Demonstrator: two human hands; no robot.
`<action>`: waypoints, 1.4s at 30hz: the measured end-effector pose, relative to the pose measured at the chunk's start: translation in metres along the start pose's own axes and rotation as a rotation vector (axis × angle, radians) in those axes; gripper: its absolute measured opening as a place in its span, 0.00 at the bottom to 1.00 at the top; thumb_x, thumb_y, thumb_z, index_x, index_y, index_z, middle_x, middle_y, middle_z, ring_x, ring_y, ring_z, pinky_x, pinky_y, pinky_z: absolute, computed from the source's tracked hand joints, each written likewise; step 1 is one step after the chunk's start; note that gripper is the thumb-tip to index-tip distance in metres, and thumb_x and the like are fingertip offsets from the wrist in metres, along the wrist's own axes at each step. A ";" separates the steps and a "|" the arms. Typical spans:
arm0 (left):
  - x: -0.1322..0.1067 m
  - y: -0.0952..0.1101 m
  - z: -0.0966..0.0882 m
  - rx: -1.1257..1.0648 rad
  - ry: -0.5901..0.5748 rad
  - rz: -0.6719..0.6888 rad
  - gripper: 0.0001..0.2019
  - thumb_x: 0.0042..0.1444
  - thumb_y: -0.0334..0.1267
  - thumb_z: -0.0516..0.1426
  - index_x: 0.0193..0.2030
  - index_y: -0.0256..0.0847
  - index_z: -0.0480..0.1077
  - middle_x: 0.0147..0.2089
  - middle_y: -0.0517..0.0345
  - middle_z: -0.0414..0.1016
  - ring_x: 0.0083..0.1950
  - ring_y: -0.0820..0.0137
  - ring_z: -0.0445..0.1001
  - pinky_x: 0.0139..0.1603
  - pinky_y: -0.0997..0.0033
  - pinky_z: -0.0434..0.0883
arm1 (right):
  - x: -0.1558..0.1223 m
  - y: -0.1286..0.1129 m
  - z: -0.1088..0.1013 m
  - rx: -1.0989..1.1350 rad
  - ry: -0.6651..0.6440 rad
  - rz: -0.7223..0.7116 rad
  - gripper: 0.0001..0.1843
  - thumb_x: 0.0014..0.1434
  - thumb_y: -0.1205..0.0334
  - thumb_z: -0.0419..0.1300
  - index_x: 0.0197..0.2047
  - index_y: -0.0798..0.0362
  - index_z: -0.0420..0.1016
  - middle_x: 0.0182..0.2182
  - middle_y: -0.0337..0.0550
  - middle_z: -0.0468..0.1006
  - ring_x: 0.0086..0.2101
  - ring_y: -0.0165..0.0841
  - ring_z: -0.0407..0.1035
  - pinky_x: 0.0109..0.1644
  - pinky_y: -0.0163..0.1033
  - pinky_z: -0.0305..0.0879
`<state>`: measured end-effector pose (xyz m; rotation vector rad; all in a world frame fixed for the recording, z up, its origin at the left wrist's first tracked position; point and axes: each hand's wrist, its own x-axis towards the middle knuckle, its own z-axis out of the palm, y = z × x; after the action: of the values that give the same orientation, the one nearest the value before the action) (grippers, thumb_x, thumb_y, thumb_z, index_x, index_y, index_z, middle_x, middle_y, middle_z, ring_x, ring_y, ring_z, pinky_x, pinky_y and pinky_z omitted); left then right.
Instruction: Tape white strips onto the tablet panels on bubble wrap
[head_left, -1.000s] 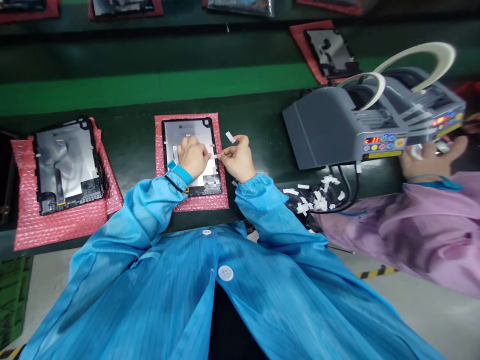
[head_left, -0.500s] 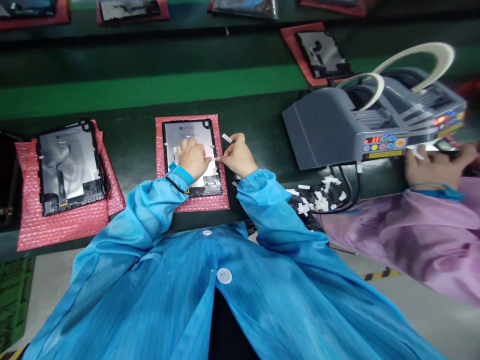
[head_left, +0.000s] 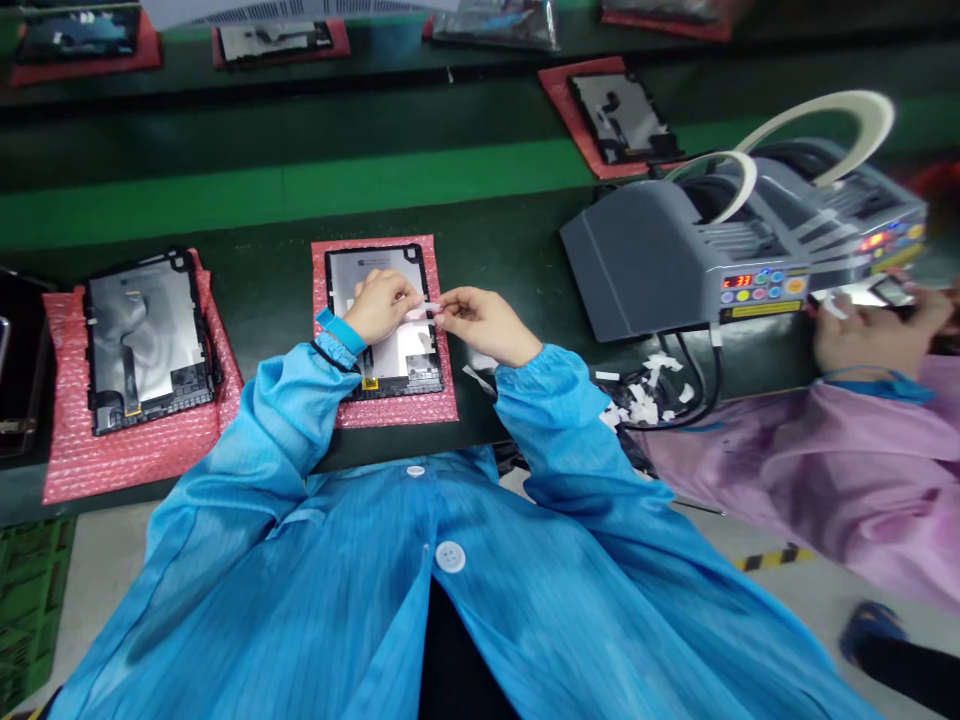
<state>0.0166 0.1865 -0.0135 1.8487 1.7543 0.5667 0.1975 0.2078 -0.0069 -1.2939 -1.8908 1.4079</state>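
Note:
A tablet screen assembly (head_left: 345, 270), silver-backed with a black frame, lies on a sheet of pink bubble wrap (head_left: 397, 412) in front of me. Over its right half, my left hand (head_left: 381, 305) pinches the left end of a short strip of white tape (head_left: 429, 308). My right hand (head_left: 491, 325), at the assembly's right edge, has its thumb and forefinger closed on the strip's other end. Both hands partly cover the assembly's back. A blue wristband (head_left: 341, 330) circles my left wrist.
Another screen assembly (head_left: 161, 310) lies on pink bubble wrap at left. Grey tape dispensers (head_left: 652, 260) stand at right, with white tape scraps (head_left: 645, 400) and cables before them. A co-worker's hand (head_left: 874, 340) is beside them. More assemblies (head_left: 622, 115) sit on the shelf behind.
My left hand has lifted off the middle of the assembly and moved to its right side. The white strip that stuck up from my right hand is now stretched between both hands' fingertips.

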 end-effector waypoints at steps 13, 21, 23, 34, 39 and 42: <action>-0.008 0.020 0.014 0.209 0.010 -0.217 0.10 0.65 0.39 0.53 0.36 0.39 0.74 0.50 0.46 0.75 0.61 0.53 0.64 0.59 0.54 0.60 | 0.025 0.030 0.017 -0.413 0.187 -0.117 0.07 0.56 0.69 0.59 0.27 0.52 0.71 0.30 0.44 0.70 0.39 0.38 0.65 0.54 0.47 0.60; -0.007 0.021 0.019 0.295 -0.018 -0.206 0.10 0.65 0.38 0.53 0.39 0.38 0.74 0.52 0.44 0.73 0.62 0.51 0.63 0.60 0.52 0.59 | 0.030 0.033 0.022 -0.550 0.193 -0.061 0.07 0.56 0.68 0.59 0.28 0.54 0.75 0.33 0.49 0.71 0.43 0.41 0.65 0.57 0.49 0.59; -0.008 0.021 0.019 0.298 -0.015 -0.201 0.10 0.65 0.38 0.54 0.39 0.38 0.74 0.52 0.44 0.73 0.62 0.50 0.63 0.60 0.51 0.59 | 0.031 0.028 0.019 -0.570 0.177 -0.017 0.06 0.56 0.68 0.60 0.28 0.56 0.76 0.33 0.49 0.72 0.42 0.41 0.66 0.56 0.48 0.60; -0.012 0.025 0.017 0.281 0.041 -0.224 0.07 0.62 0.39 0.57 0.41 0.39 0.74 0.52 0.44 0.73 0.62 0.50 0.64 0.61 0.52 0.60 | -0.014 0.031 0.045 -0.738 0.240 -0.210 0.23 0.58 0.75 0.46 0.48 0.61 0.79 0.43 0.59 0.74 0.44 0.46 0.64 0.53 0.52 0.60; -0.021 0.012 0.000 0.263 0.106 -0.237 0.11 0.61 0.40 0.58 0.49 0.40 0.72 0.56 0.45 0.72 0.63 0.51 0.63 0.62 0.52 0.62 | -0.006 0.036 0.040 -0.682 0.234 -0.176 0.20 0.55 0.73 0.49 0.42 0.58 0.80 0.38 0.57 0.75 0.42 0.45 0.67 0.51 0.50 0.64; -0.052 -0.009 -0.026 0.321 0.231 -0.385 0.15 0.64 0.38 0.53 0.54 0.36 0.70 0.59 0.40 0.70 0.63 0.52 0.65 0.62 0.55 0.63 | -0.002 0.029 0.023 -0.607 0.267 -0.092 0.20 0.54 0.73 0.50 0.45 0.61 0.79 0.39 0.59 0.78 0.43 0.47 0.70 0.53 0.51 0.66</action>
<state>-0.0106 0.1375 0.0034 1.6222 2.4001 0.3731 0.1917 0.1958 -0.0415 -1.5381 -2.2287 0.5806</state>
